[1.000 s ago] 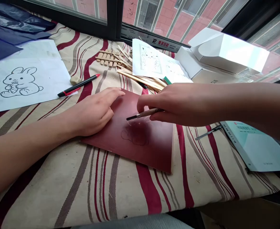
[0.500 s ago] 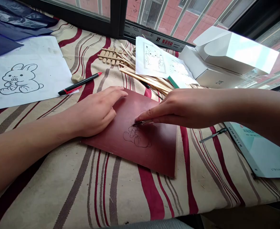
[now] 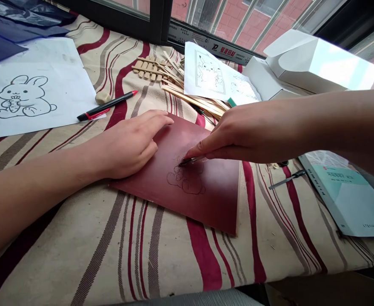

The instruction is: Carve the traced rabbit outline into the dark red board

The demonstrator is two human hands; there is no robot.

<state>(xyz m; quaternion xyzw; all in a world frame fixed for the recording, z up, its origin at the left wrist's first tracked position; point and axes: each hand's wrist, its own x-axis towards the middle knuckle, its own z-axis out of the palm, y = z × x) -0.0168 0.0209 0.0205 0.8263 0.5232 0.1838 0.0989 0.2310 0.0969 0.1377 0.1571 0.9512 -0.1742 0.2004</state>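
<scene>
A dark red board lies at a slant on the striped cloth, with a rabbit outline drawn on it and a few pale cut lines near the head. My left hand rests on the board's left side, fingers stretched toward its far edge. In my right hand is a carving knife, gripped low, the index finger pressing down near its blade. The blade tip touches the board at the upper part of the drawing. Most of the handle is hidden by the hand.
A paper with a rabbit drawing, a black-and-red pen and an eraser lie left. Behind are wooden sticks, a printed sheet and a white box. A metal-bladed tool and a book lie right.
My right hand has brought the knife down onto the drawing, its index finger now stretched along the tool near the blade. My left hand keeps its place on the board.
</scene>
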